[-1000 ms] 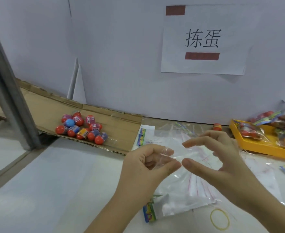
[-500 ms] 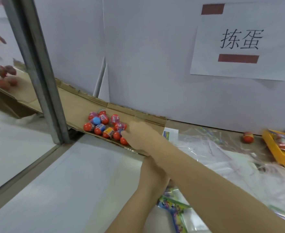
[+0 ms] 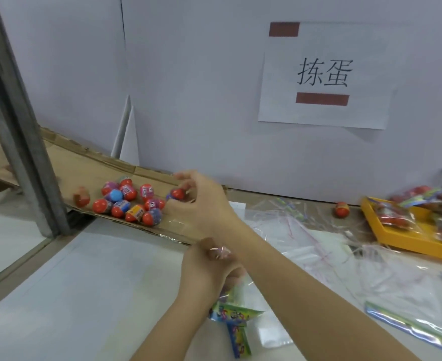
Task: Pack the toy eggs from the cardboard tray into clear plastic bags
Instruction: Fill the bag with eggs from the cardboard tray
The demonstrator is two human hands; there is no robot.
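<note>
Head view: my right hand reaches across my left forearm to the cardboard tray along the grey wall, its fingers curled round 1 red toy egg at the tray's right end. About 10 more toy eggs, red with blue, pink or yellow halves, lie bunched at the tray's front edge just left of that hand; 1 blurred egg sits apart near the metal post. Below the right wrist, my left hand pinches the top of a clear plastic bag, whose colourful printed strip hangs under it over the white table. Loose clear bags spread to the right. A lone egg rests beside the yellow tray, which holds filled bags. A paper sign is on the wall.
</note>
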